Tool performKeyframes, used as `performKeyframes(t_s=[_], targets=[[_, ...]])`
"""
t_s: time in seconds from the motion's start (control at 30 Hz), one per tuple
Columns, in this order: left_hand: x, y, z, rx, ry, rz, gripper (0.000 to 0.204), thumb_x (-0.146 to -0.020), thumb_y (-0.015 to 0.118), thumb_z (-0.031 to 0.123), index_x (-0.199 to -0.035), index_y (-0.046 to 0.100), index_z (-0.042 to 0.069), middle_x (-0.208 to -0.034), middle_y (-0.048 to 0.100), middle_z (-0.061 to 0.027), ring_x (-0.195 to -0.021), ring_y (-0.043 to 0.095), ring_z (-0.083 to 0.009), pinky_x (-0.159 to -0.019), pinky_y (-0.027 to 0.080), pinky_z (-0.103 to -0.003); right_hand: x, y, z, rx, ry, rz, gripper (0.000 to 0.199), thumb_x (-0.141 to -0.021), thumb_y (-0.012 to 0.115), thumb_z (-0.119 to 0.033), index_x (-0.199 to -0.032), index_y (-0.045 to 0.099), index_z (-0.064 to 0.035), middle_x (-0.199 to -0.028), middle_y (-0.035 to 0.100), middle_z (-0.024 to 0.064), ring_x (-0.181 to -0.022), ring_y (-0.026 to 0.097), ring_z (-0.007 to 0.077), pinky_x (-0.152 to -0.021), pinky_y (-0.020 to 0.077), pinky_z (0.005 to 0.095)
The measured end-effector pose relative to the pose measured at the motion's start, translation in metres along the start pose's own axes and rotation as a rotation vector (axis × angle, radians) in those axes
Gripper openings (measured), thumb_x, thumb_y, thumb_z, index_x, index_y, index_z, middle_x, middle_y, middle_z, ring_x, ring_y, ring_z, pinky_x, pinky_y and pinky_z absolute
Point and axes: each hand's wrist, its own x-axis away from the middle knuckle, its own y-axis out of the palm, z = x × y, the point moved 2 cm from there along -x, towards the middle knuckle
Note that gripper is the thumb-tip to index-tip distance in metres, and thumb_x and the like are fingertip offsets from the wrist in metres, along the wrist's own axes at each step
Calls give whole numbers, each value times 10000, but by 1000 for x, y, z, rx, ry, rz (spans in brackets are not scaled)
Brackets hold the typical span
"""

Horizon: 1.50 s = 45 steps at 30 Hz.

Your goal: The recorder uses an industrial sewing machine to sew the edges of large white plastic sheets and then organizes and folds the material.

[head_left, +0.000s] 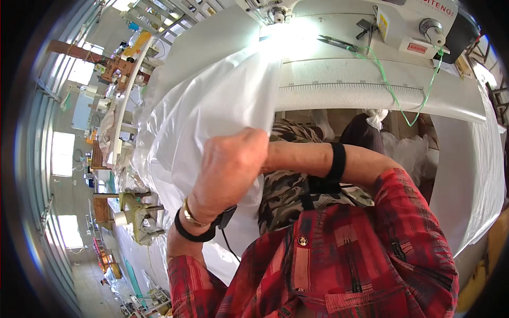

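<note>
A glossy white sheet hangs from the sewing machine bed down over my lap on the left. Its upper end lies under the bright lamp by the needle area, where glare hides detail. My left hand is closed on the sheet's right edge, fingers curled with the knuckles up. Crossing my lap, my right arm reaches to the same spot; only the wrist end of my right hand shows, its fingers hidden behind my left hand and the sheet.
On the machine bed lie thread snips and a loose green thread that hangs over the front edge. A printed ruler scale runs along that edge. More white sheeting is at the right. Other work tables stand at far left.
</note>
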Motion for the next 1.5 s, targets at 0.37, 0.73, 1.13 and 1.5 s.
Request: performKeyframes(t_s=[0.37,0.73,1.13,1.5], targets=[[15,55,-27,659,-356,-206,93,-861,636,43,-790,602,-6,-580,544,-26,-519,492,-97,-500,398,-271,58,-127,-35,910,77,316,442,-761,627,-62,-1191,527,-36,-1087,619,162,-927,669,295,-756,557,391],[-81,38,-122,98,-216,315,216,-888,603,211,-840,620,1,-814,647,-165,-741,620,-371,-691,498,-425,48,-149,-16,686,59,211,239,-792,661,-34,-1024,601,-20,-1066,648,90,-949,652,324,-799,558,395],[-120,55,-202,-334,-410,106,251,-863,537,257,-723,616,65,-718,631,-172,-745,633,-381,-654,464,-495,37,-151,-17,605,-1,166,169,-785,648,-43,-927,556,-45,-896,599,88,-908,612,305,-822,519,404],[-159,94,-195,-33,-431,-75,192,-749,661,196,-685,620,19,-672,641,-166,-662,633,-340,-630,484,-413,32,-147,-13,651,-7,150,176,-759,654,-49,-907,560,-46,-867,587,85,-894,598,303,-832,501,398]])
